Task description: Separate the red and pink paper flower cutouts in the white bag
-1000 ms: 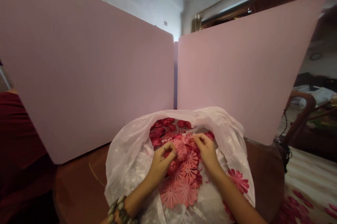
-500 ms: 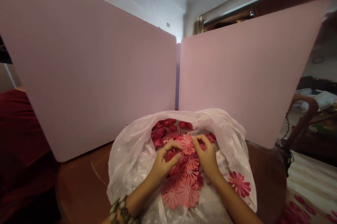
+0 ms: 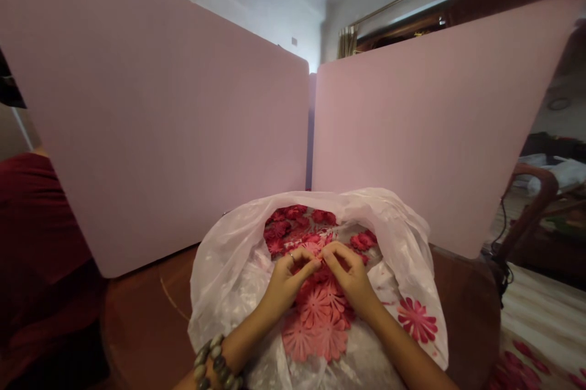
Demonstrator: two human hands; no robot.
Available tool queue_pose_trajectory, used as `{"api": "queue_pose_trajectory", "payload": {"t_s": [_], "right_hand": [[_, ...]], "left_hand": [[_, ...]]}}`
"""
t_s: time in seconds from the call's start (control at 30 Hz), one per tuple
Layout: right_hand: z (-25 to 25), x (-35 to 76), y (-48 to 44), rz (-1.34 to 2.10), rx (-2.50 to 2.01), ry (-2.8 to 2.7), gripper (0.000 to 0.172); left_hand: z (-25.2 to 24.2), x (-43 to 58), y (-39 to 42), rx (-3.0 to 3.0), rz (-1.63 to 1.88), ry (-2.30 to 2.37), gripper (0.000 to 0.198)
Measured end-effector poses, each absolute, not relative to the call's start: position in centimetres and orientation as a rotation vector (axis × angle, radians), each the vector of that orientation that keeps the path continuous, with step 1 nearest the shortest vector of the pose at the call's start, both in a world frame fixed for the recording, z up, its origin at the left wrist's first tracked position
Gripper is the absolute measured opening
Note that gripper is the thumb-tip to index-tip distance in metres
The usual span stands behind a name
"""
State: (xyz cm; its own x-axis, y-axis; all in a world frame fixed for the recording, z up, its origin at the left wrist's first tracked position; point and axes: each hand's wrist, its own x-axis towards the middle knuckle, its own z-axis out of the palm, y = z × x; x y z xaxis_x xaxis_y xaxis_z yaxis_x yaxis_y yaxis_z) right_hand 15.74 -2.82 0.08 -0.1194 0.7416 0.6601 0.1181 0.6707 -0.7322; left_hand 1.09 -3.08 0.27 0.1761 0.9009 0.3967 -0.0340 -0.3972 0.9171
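My left hand [image 3: 288,280] and my right hand [image 3: 351,277] meet in front of me, thumbs and forefingers pinched nearly tip to tip. Between them is a pink flower cutout [image 3: 312,248], mostly hidden by the fingers. Below lies an overlapping pile of pink petal-shaped flowers [image 3: 315,307] on a white plastic bag [image 3: 238,292]. Deeper red flowers [image 3: 279,232] show in the bag's mouth beyond my hands. One darker pink flower [image 3: 417,319] rests on the bag, right of my right forearm.
The bag sits on a round brown wooden table [image 3: 137,304]. Two tall pink panels [image 3: 183,121] stand behind it, meeting at a narrow gap. At the far left is a person's red sleeve [image 3: 32,207]. A wooden chair [image 3: 533,195] and scattered petals [image 3: 519,368] are at the right.
My hands have come together, fingertips now meeting. The light pink flower that showed plainly by my right fingertips is now mostly covered by the fingers.
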Motion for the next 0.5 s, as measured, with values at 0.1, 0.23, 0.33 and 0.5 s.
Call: {"api": "queue_pose_trajectory", "payload": {"t_s": [0.1, 0.23, 0.33, 0.5], "right_hand": [[0.19, 15.75, -2.83, 0.645, -0.72, -1.626, 0.03], [0.36, 15.69, -2.87, 0.673, -0.709, -1.632, 0.031], [0.39, 15.7, -2.92, 0.696, -0.705, -1.633, 0.03], [0.39, 15.81, -3.05, 0.673, -0.697, -1.656, 0.028]], "left_hand": [[0.29, 1.07, -3.18, 1.593, 1.368, 0.868, 0.025], [0.14, 0.99, -3.23, 1.611, 1.379, 0.879, 0.024], [0.02, 0.97, -3.19, 1.621, 1.388, 0.866, 0.024], [0.17, 1.06, -3.16, 1.651, 1.39, 0.868, 0.026]]}}
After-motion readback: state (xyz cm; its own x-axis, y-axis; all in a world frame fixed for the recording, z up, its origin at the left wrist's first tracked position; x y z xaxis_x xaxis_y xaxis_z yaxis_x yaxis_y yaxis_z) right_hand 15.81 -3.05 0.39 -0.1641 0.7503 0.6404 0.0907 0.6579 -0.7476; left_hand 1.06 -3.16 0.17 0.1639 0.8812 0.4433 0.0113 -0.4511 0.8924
